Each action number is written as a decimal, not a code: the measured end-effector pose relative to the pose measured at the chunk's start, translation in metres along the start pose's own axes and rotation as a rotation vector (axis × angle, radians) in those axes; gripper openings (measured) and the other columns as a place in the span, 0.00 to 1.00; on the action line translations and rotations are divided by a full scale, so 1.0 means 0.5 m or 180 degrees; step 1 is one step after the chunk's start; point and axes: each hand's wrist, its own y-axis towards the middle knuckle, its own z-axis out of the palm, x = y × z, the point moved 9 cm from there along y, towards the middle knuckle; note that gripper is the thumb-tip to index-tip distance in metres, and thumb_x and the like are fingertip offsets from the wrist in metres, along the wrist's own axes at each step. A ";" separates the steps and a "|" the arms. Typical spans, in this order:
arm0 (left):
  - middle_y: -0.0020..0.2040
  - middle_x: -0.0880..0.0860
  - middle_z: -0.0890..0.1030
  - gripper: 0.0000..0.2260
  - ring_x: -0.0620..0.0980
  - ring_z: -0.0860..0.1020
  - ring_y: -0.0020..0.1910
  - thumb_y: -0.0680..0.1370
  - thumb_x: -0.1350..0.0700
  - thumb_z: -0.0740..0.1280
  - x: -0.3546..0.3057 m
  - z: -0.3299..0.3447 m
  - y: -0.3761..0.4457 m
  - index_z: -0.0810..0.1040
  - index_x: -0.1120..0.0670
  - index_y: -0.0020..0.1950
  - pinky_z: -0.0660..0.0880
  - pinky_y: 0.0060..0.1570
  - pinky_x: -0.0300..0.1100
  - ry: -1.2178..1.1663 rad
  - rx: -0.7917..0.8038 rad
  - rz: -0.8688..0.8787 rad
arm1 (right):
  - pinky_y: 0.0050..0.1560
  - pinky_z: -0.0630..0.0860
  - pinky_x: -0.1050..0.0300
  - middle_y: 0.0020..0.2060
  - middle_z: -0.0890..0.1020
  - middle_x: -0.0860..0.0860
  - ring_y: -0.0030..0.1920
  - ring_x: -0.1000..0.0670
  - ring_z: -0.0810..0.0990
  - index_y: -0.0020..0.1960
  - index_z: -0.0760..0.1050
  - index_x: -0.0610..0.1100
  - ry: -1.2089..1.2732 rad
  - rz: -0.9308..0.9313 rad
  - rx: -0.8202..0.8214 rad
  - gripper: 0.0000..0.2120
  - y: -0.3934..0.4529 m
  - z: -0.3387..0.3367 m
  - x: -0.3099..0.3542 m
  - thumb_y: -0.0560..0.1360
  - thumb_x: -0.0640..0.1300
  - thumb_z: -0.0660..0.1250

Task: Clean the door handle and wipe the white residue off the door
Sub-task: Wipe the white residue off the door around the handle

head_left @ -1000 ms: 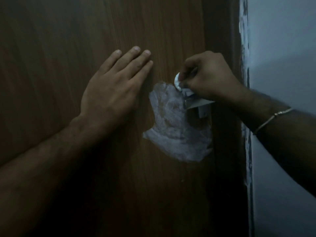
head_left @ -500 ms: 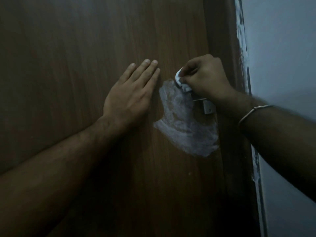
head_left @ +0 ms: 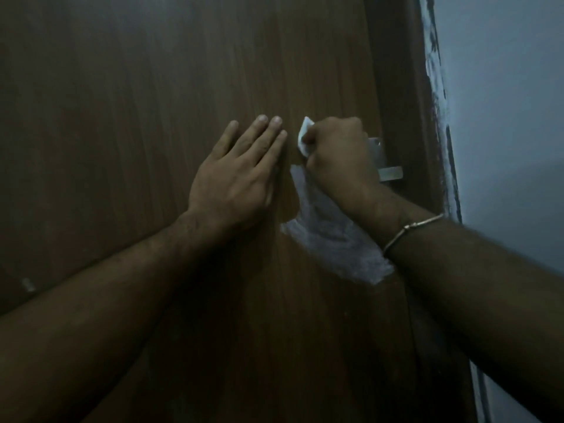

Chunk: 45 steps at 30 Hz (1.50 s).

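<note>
Right hand (head_left: 338, 157) moved its white wad (head_left: 305, 135) above the residue (head_left: 332, 239).

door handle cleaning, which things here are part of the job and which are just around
Part of the job:
door
door handle
white residue
white wipe, gripped by right hand
left hand, flat on door

Just around:
bracelet
wall

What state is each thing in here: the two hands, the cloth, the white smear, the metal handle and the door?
Left hand: flat, fingers straight, pressing on the door.
Right hand: curled, gripping the cloth.
Cloth: white, bunched, held against the door above the smear.
White smear: still on the door, partly hidden by the right wrist.
Metal handle: partly hidden behind the right hand.
Door: brown wood, appears closed against its frame.
</note>
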 end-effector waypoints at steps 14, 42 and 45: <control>0.81 0.57 0.54 0.31 0.54 0.51 0.81 0.81 0.43 0.40 -0.004 -0.003 0.001 0.54 0.57 0.81 0.47 0.79 0.53 -0.0106 -0.0019 -0.0001 | 0.59 0.78 0.57 0.57 0.81 0.49 0.55 0.50 0.80 0.61 0.77 0.43 0.0292 -0.0227 -0.0014 0.12 -0.053 0.040 0.061 0.79 0.38 0.63; 0.81 0.59 0.53 0.35 0.55 0.51 0.81 0.79 0.40 0.41 -0.010 0.006 -0.007 0.54 0.59 0.80 0.46 0.78 0.51 -0.0030 0.0011 0.0154 | 0.65 0.71 0.55 0.64 0.79 0.40 0.62 0.43 0.80 0.61 0.79 0.35 0.0421 -0.0439 0.0055 0.14 -0.197 0.091 0.069 0.75 0.31 0.68; 0.81 0.59 0.54 0.35 0.56 0.52 0.81 0.79 0.40 0.39 -0.011 0.008 -0.008 0.54 0.60 0.80 0.48 0.79 0.52 -0.0045 -0.0045 0.0160 | 0.67 0.70 0.55 0.64 0.79 0.40 0.64 0.44 0.79 0.61 0.79 0.35 0.0440 -0.0398 0.0051 0.14 -0.202 0.093 0.070 0.76 0.31 0.67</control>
